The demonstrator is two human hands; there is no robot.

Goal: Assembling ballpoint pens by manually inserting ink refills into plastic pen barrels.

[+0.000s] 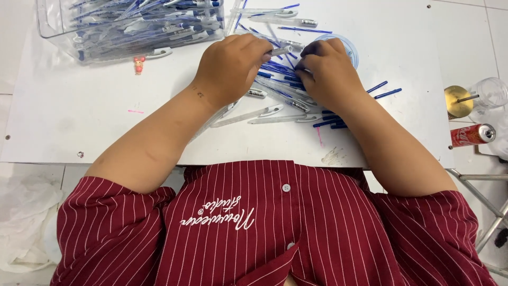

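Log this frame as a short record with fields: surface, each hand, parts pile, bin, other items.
surface: white table
left hand: pinching a clear pen barrel at its end
right hand: fingertips resting on the loose pile
parts pile: blue refills and clear pen barrels with clips, scattered under and around both hands
bin: clear plastic bin, upper left, full of pens
other items: small red figure by the bin; red drink can lying off the table's right edge
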